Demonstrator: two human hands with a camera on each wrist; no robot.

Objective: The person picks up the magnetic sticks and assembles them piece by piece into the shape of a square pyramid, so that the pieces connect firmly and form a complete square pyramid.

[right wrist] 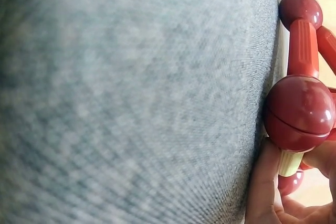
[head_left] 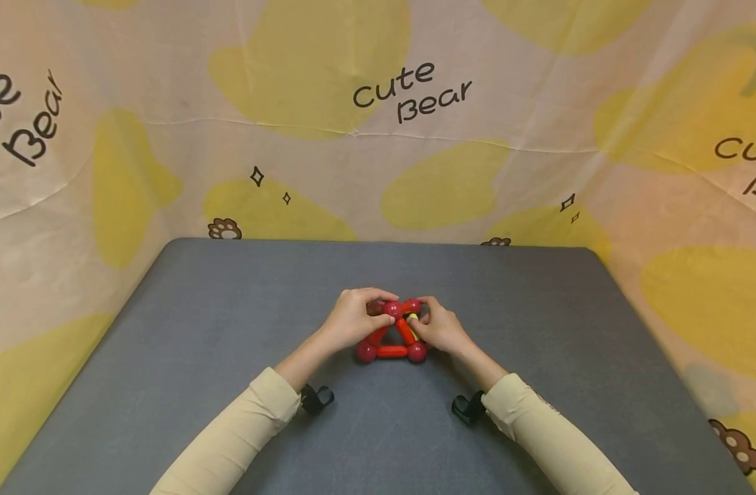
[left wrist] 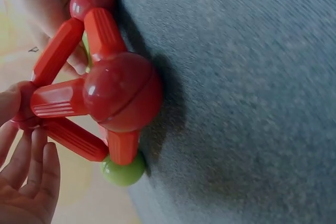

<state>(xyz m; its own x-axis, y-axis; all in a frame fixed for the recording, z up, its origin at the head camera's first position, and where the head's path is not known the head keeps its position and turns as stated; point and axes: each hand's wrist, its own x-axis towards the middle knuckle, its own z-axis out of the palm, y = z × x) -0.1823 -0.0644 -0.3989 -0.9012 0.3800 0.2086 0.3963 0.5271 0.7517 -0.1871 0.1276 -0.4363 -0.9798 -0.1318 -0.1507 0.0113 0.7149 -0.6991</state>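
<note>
Both hands hold a pyramid-like frame of magnetic balls and rods standing on the table. My left hand [head_left: 351,320] pinches the red ball [head_left: 393,310] at its top between thumb and fingers. From that ball red rods [left wrist: 59,99] slope down to other balls, among them a large red ball [left wrist: 123,92] and a green ball [left wrist: 125,170]. At the right side, my right hand [head_left: 443,328] has thumb and fingers round a yellow-green rod [right wrist: 291,163], close against a red ball [right wrist: 299,113]. Another red rod [head_left: 392,352] joins the two front balls along the table.
The grey table [head_left: 229,295] reaches back to a patterned curtain [head_left: 328,165] with yellow patches, which also hangs at both sides. Black straps [head_left: 318,399] show at both wrists, beside pale sleeves [head_left: 260,405].
</note>
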